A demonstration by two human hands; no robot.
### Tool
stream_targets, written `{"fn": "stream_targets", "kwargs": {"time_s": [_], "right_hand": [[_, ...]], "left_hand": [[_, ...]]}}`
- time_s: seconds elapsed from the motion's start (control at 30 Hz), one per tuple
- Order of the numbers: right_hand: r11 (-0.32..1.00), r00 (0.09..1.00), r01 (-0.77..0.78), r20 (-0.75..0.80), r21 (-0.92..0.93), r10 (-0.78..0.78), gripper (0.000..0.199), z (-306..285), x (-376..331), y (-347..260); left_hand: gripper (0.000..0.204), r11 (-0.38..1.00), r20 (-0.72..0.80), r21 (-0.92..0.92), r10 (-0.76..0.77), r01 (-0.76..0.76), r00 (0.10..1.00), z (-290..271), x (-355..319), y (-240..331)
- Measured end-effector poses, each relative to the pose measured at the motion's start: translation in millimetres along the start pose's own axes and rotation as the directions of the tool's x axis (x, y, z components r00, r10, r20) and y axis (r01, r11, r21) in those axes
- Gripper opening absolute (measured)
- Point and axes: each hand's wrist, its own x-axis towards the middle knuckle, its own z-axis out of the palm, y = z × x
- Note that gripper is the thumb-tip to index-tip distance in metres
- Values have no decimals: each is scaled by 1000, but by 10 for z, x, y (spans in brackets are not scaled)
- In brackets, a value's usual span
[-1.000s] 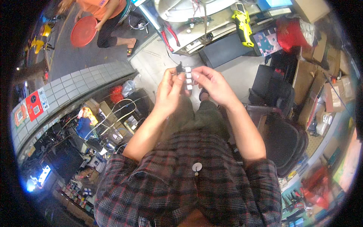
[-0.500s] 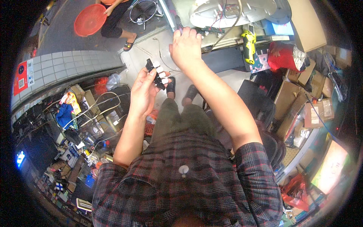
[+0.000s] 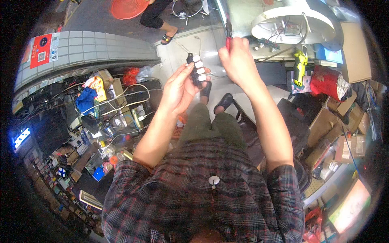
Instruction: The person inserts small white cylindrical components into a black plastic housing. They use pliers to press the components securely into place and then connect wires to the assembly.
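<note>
So the left hand [image 3: 178, 90] has a black strip with a row of four white knobs [image 3: 194, 73] in its grip, thumb pressed on the left side and fingertips poking out on the right. The strip sits out in front of the body, above the pale floor [image 3: 172, 54], tilted a bit with its top end leaning left, knobs facing right. The right hand [image 3: 239, 60] is further forward at the bench [image 3: 243, 12], fingers wrapped round the red grip of some pliers [image 3: 228, 30], dark nose pointing away from the body. Can't tell if the pliers touch the bench or how hard the handles are squeezed. Right of that hand there's a big round white housing [image 3: 261, 30] with wires inside, then a yellow-green tool [image 3: 299, 69] and a bundle of red cloth [image 3: 324, 83]. Cardboard boxes [image 3: 355, 52] are over on the right. Up top left, another person's sandalled foot [image 3: 168, 36] shows near a red basin [image 3: 129, 9].
</note>
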Motion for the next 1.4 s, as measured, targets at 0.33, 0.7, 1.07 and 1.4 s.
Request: {"fn": "stream_targets", "kwargs": {"time_s": [0.33, 0.7, 1.07, 1.4], "right_hand": [[226, 735, -658, 678, 719, -15, 33, -609, -1245, 49], [681, 854, -377, 520, 628, -7, 28, -996, -1467, -52], [979, 953, 55, 282, 195, -109, 24, -1273, -1443, -251], [843, 909, 415, 202, -341, -366, 18, -1587, -1169, -263]], "left_hand": [[50, 955, 69, -171, -234, 242, 970, 90, 30, 15], [81, 712, 510, -404, -345, 574, 788, 219, 72, -89], [80, 610, 661, -396, -330, 686, 674, 322, 57, -225], [78, 581, 688, -386, -337, 717, 643, 490, 63, -285]]}}
